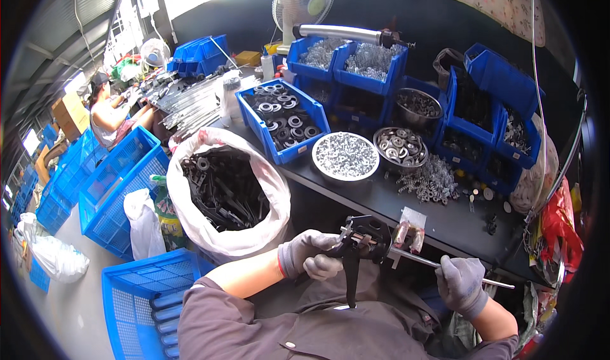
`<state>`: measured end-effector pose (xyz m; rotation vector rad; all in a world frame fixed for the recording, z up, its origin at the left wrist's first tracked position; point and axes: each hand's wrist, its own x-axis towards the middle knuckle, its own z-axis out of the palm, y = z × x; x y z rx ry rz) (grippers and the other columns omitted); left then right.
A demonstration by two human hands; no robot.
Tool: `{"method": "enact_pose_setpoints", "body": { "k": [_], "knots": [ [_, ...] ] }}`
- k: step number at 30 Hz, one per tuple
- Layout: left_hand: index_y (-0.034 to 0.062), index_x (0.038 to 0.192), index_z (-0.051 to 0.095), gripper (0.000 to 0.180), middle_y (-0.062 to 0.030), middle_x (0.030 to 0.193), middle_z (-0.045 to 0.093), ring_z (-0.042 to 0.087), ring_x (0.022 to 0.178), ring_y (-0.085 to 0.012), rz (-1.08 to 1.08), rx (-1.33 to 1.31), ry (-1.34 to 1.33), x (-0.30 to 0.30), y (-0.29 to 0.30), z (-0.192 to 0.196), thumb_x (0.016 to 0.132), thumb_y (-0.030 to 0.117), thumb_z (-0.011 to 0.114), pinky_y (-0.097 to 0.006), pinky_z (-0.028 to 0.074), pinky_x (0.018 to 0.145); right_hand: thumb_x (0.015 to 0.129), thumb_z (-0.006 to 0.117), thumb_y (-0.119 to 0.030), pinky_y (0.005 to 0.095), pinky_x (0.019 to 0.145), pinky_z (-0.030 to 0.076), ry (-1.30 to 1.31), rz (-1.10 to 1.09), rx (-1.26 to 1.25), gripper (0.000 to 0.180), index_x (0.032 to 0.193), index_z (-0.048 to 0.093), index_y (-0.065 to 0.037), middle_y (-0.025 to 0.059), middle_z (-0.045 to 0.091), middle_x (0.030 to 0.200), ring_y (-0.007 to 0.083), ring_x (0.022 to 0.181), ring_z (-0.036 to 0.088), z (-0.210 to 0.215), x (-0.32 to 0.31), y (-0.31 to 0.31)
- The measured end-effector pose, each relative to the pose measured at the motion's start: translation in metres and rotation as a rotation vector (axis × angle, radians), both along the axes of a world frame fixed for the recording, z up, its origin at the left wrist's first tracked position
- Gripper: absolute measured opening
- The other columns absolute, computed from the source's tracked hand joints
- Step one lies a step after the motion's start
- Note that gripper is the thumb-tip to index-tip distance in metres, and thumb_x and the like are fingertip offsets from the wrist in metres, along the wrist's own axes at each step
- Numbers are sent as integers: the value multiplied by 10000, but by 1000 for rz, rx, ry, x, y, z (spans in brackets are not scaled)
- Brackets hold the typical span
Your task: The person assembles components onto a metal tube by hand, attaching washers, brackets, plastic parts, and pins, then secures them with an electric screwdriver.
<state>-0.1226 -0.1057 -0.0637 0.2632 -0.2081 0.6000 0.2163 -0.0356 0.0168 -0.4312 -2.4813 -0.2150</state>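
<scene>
My left hand (311, 253), in a grey glove, is closed on the black body of a caulking gun handle (375, 238), held above my lap at the table's front edge. Its long black trigger (351, 277) hangs down. A thin metal rod (502, 284) runs from the body toward the right, slanting slightly down. My right hand (461, 286), also gloved, is wrapped round this rod some way from its far end. Beside the gun body, at the table edge, is a small fixture (413, 219) with a pale plate and two stubby, reddish-stained pieces.
A white sack (273, 188) of black metal parts stands left of me. On the table are a blue bin (254, 123) of washers, a white bowl (346, 179) of small fittings, loose springs (429, 179) and stacked blue bins (365, 83). Another person (114, 112) sits far left.
</scene>
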Motion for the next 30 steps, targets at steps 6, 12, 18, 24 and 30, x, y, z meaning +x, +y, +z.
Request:
{"method": "enact_pose_setpoints", "body": {
  "k": [6, 12, 18, 24, 30],
  "knots": [
    [75, 1472, 279, 702, -25, 597, 429, 368, 408, -63, -68, -9, -55, -7, -3, -15, 893, 242, 639, -171, 311, 340, 843, 701, -171, 257, 562, 425, 66, -69, -2032, 195, 952, 652, -17, 87, 621, 732, 78, 598, 533, -12, 0, 10],
    [30, 1476, 248, 744, -40, 600, 449, 406, 424, -78, 26, -42, -78, -10, -9, -15, 885, 237, 650, -189, 334, 345, 795, 668, -42, 355, 494, 426, 40, 54, -204, 181, 961, 599, -66, 85, 596, 683, 285, 539, 576, -13, -18, 3],
    [145, 1497, 256, 650, -62, 681, 474, 409, 479, -94, -46, 110, -79, -11, 3, -13, 938, 265, 566, -206, 330, 380, 779, 679, -38, 377, 481, 405, 115, 85, -95, 239, 989, 569, -71, 67, 589, 682, 265, 529, 568, -23, -15, 2],
    [41, 1484, 228, 726, -63, 638, 482, 424, 464, -91, 51, 60, 14, -8, 0, -7, 898, 231, 613, -204, 328, 367, 744, 694, -5, 367, 498, 399, 85, 40, -16, 283, 980, 560, -83, 63, 598, 724, 256, 562, 572, -23, -13, 2],
    [19, 1434, 331, 675, -42, 606, 458, 410, 461, -70, 45, 150, 143, -6, 0, -6, 878, 252, 634, -201, 303, 364, 680, 735, -27, 351, 502, 386, 114, 24, 92, 385, 1036, 600, -91, 24, 603, 753, 212, 555, 571, -21, -7, -2]
  ]
}}
